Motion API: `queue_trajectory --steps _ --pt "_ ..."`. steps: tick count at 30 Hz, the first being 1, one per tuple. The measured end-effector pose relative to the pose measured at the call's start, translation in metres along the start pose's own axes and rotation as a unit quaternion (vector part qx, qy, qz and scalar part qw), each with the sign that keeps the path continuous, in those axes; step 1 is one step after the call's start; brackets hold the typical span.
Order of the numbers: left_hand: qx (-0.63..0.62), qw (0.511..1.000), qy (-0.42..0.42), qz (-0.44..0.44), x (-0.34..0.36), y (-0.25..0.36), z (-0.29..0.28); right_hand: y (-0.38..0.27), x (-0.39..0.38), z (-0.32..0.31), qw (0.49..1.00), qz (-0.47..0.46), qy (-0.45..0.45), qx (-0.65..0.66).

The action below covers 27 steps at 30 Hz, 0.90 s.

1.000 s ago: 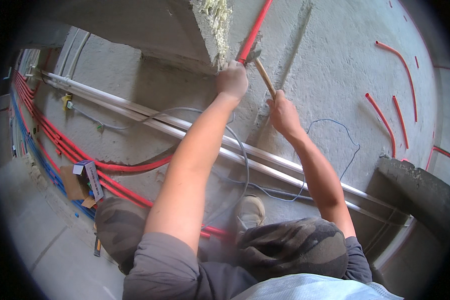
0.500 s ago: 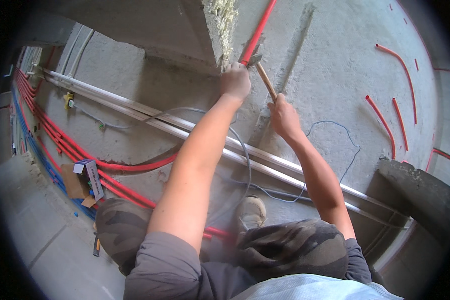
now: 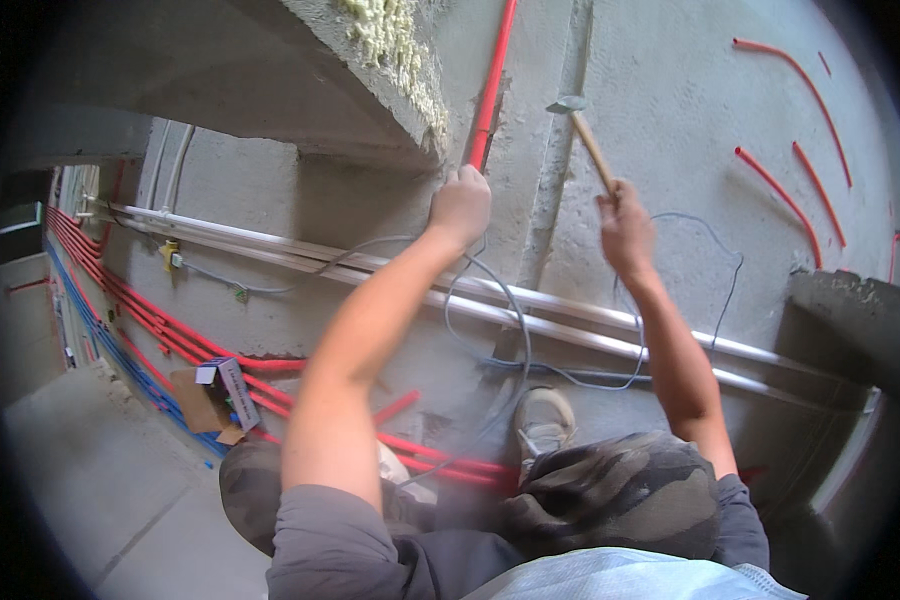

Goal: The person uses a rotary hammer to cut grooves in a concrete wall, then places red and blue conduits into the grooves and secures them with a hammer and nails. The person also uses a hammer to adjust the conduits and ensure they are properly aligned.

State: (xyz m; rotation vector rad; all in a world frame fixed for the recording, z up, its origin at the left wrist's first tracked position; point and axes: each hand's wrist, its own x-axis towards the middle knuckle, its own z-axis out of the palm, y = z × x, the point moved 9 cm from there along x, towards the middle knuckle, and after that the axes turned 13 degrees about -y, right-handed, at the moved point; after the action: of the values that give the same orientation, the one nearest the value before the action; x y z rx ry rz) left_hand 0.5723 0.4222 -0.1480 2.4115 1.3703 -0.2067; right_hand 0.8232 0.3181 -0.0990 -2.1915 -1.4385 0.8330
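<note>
My left hand (image 3: 460, 205) grips a red conduit pipe (image 3: 492, 85) where it runs up a chased groove in the grey plaster wall. My right hand (image 3: 625, 228) holds a hammer (image 3: 588, 140) by its wooden handle; the metal head is raised beside the vertical groove, a little right of the red pipe. Yellowish foam (image 3: 390, 45) fills a gap in the wall above and left of my left hand.
Grey pipes (image 3: 390, 265) run along the wall base, with red and blue conduits (image 3: 120, 320) below them on the floor. Grey cables (image 3: 515, 330) hang loose. A small box (image 3: 232, 390) lies on cardboard. My shoe (image 3: 542, 425) and camouflage trousers (image 3: 610, 495) are below. More red conduits (image 3: 780, 190) cross the wall at right.
The hammer has swung away from the red pipe to the right and upward. My left hand stays on the pipe. The view has tilted up toward the wall.
</note>
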Motion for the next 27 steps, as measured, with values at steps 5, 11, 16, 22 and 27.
queue_trajectory --steps 5,11,16,22,27 --pt "0.025 0.954 -0.215 0.207 -0.082 -0.001 -0.022 0.056 -0.004 -0.030 0.989 0.049 0.053 -0.131" --pt "0.085 0.956 -0.259 0.106 -0.240 -0.109 -0.080 -0.037 -0.045 0.026 0.943 -0.236 0.088 -0.219" --pt "-0.101 0.953 -0.271 -0.094 -0.365 -0.186 0.019 -0.095 -0.093 0.063 0.943 -0.281 -0.022 -0.176" --pt "-0.239 0.958 -0.080 -0.138 -0.435 -0.139 0.051 -0.142 -0.151 0.105 0.908 -0.358 -0.181 -0.124" --pt "-0.229 0.963 0.013 -0.144 -0.459 -0.164 0.042 -0.136 -0.161 0.120 0.905 -0.337 -0.206 -0.158"
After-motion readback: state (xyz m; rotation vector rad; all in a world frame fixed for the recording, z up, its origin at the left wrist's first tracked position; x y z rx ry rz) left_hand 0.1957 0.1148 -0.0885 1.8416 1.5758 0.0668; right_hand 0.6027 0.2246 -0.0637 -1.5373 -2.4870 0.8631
